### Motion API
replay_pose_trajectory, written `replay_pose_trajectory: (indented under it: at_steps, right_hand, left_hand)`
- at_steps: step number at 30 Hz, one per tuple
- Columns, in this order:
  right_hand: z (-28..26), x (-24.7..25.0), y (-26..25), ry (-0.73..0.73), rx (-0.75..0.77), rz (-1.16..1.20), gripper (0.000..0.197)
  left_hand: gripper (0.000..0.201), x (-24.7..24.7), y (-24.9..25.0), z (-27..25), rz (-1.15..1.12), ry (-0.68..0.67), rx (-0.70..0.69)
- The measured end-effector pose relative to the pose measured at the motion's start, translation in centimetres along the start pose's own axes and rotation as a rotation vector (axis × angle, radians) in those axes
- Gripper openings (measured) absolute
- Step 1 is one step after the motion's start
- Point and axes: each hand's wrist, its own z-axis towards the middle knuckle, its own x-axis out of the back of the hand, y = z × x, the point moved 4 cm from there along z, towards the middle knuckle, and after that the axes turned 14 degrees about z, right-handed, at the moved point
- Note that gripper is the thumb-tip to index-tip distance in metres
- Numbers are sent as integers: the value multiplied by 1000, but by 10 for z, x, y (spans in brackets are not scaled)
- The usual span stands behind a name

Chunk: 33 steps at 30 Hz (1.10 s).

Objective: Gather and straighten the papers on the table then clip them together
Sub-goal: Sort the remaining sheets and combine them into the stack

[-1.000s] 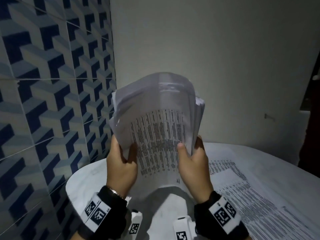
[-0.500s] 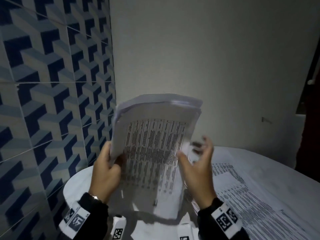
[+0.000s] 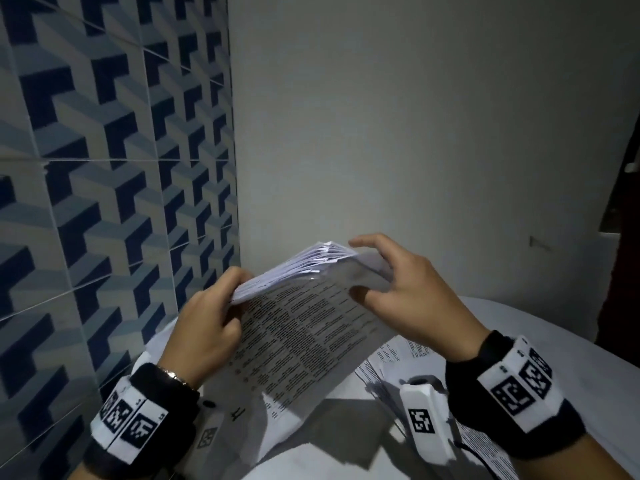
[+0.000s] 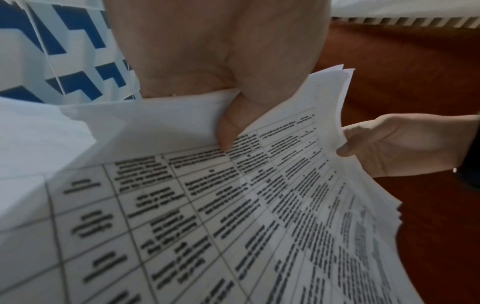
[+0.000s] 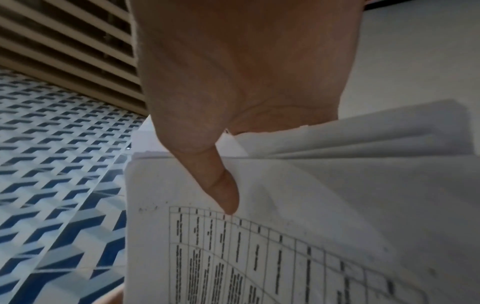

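A round white table [image 3: 540,317] stands against the far wall. Printed sheets [image 3: 398,355] lie flat on its right half, some overlapping, running toward the near right edge. Their rows of text are too small to read.

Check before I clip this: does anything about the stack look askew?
Yes. The stack of papers is not squared: sheet edges step out unevenly at its top edge between the left hand and right hand, and fan out along the side in the left wrist view.

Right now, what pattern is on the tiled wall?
The tiled wall has a blue, grey and white blocky zigzag pattern, clearest in the head view.
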Motion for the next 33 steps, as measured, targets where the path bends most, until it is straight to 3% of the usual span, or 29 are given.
replay_pose_trajectory:
  at_steps: [4, 6, 8, 10, 12, 13, 15, 17, 18, 20, 22, 26, 28, 30, 33]
  right_hand:
    - [5, 0, 15, -83, -32, 130, 17]
    - [7, -3, 29, -64, -49, 213, 24]
    - [7, -3, 47, -20, -97, 278, 16]
    - [2, -1, 65, 26, -165, 364, 9]
    - [-6, 3, 85, 89, -247, 471, 5]
    - [-10, 4, 94, 112, -284, 515, 2]
    - [-16, 1, 112, 139, -355, 585, 11]
    - [-22, -8, 121, 145, -384, 644, 14]
    - [-24, -13, 124, 160, -384, 651, 12]
    - [-30, -21, 123, 232, -364, 626, 2]
    - [-38, -33, 117, 332, -320, 643, 8]
    - [-53, -65, 114, 439, -251, 618, 13]
    - [-60, -73, 126, 457, -300, 573, 14]
    - [-68, -78, 137, 409, -374, 584, 2]
    - [-74, -77, 142, 389, -405, 632, 17]
  left_hand:
    - [48, -3, -7, 5, 42, -56, -70]
    - [50, -9, -14, 9, 67, -44, -31]
    - [55, -12, -25, 9, 108, 25, 87]
    - [91, -16, -49, 1, 144, 102, 282]
    - [124, -25, -81, -15, -83, 97, 538]
    - [128, -33, -95, -24, -301, 39, 648]
    - [121, -51, -104, -38, -739, -192, 738]
    - [108, -62, -101, -44, -939, -351, 722]
    - [96, -64, -98, -44, -937, -335, 705]
    - [54, -62, -94, -40, -840, -157, 704]
    - [27, -58, -88, -38, -709, 9, 673]
    - [22, -60, -73, -41, -618, 145, 583]
    - [23, -62, -75, -47, -612, 137, 573]
    - [24, -64, -84, -55, -617, 110, 587]
    - [24, -65, -97, -66, -651, 101, 642]
